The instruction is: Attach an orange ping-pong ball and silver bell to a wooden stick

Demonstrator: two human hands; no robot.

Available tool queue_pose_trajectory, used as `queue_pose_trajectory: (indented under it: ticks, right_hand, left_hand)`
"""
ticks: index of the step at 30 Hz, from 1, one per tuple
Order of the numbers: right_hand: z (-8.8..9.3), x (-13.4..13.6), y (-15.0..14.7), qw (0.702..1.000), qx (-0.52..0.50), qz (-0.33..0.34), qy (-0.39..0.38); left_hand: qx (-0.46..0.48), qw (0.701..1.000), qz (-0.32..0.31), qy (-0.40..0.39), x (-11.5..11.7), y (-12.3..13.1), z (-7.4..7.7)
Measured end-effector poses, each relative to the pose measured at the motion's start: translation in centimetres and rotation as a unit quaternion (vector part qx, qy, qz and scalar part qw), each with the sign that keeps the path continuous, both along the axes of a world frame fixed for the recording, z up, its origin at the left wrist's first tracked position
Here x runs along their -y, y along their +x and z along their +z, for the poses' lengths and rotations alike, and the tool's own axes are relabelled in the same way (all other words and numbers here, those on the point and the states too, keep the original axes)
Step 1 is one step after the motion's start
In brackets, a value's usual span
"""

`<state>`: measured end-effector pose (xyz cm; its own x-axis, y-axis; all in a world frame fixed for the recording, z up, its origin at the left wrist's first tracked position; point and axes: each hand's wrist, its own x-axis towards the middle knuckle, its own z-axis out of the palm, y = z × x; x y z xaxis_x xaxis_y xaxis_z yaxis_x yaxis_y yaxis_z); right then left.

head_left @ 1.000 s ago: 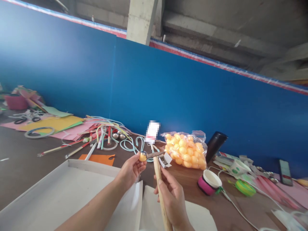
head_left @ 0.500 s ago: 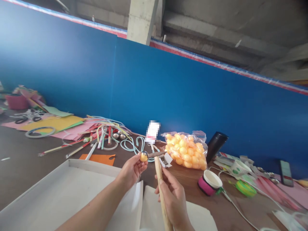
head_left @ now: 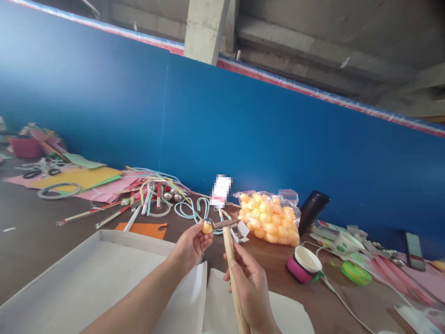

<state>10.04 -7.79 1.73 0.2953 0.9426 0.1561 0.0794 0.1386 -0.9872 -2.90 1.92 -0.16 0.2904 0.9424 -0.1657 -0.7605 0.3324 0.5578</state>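
Observation:
Between the fingertips of my left hand (head_left: 191,246) is a small shiny metal ball (head_left: 207,226) with a yellow-gold lower side. My right hand (head_left: 248,283) is wrapped round the pale wooden handle of a hammer (head_left: 233,278). Its narrow brown head (head_left: 224,224) lies crosswise at the handle's top, tapering to the right. The head's left end meets the ball in view; whether they touch, I cannot tell. Just behind the hammer is a small open white box (head_left: 239,232) with dark bits inside.
A large white tray (head_left: 104,236) lies under my left forearm, with white sheets (head_left: 288,311) to its right. Beyond are a bag of orange balls (head_left: 267,218), a black cylinder (head_left: 314,211), a pink-and-white cup (head_left: 303,264) and tangled pale tubes (head_left: 189,211). A blue partition (head_left: 243,130) stands behind.

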Motion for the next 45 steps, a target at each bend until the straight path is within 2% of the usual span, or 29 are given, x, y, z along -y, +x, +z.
queue_pose_trajectory:
  ticks: [14, 30, 45]
  right_hand:
    - [-0.42, -0.16, 0.09, 1.0, -0.007, -0.017, 0.009]
    - [-0.1, 0.06, -0.15, 1.0, 0.002, 0.002, -0.003]
    - [0.02, 0.09, -0.29, 1.0, 0.008, -0.008, -0.004]
  left_hand:
    - [0.007, 1.0, -0.007, 0.005, 0.12, -0.04, 0.03]
    - [0.009, 1.0, 0.013, -0.014, -0.03, -0.02, 0.25]
    - [0.016, 1.0, 0.014, -0.009, 0.01, -0.02, 0.1]
